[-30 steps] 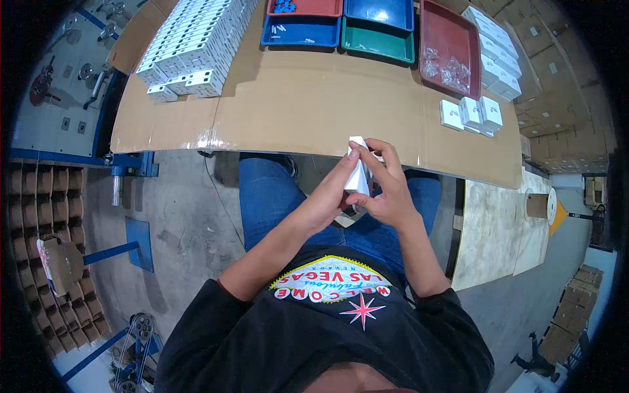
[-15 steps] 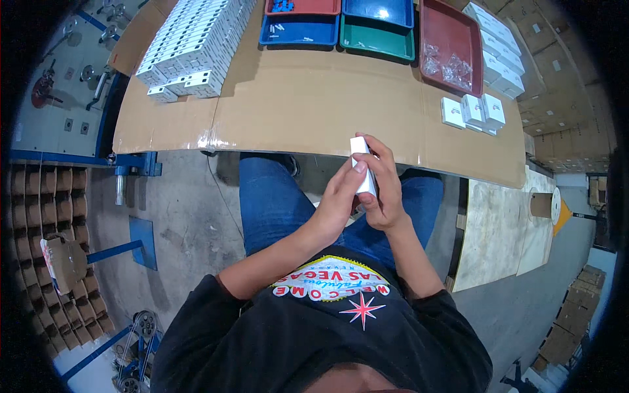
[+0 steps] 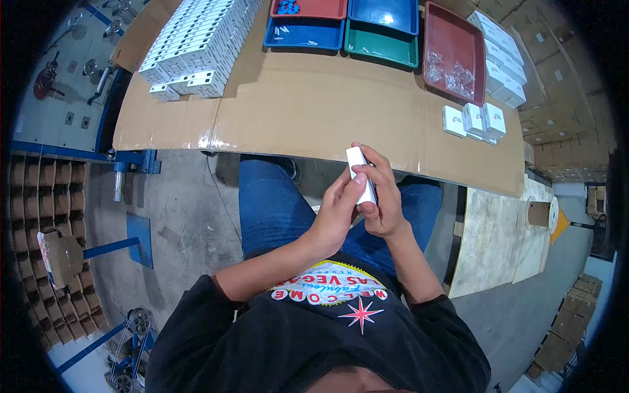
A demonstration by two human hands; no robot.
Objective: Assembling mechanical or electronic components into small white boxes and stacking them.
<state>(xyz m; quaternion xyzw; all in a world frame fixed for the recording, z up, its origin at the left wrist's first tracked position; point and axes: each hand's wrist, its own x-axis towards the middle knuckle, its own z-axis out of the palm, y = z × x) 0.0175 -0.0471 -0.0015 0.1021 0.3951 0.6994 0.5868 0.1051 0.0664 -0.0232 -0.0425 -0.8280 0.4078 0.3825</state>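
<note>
Between my two hands is a small white box (image 3: 356, 158), held tilted just in front of the table's near edge, above my lap. My left hand (image 3: 337, 213) closes on its left side, the thumb lying along the face. My right hand (image 3: 385, 200) wraps the right side, fingers over the upper part and thumb below. The fingers hide much of the box. Closest on the tabletop are several small white boxes (image 3: 473, 120), set together at the right front.
The cardboard-covered table (image 3: 314, 98) bears a tall stack of white pieces (image 3: 196, 56) at left. Along the back are a blue tray (image 3: 304, 36), a green tray (image 3: 381, 46) and a dark red tray (image 3: 452, 33) with clear bags (image 3: 458, 80). White cartons (image 3: 504, 65) stand far right.
Both hands and the white box have moved slightly down toward my body, with the grip much the same. The view has shifted a little.
</note>
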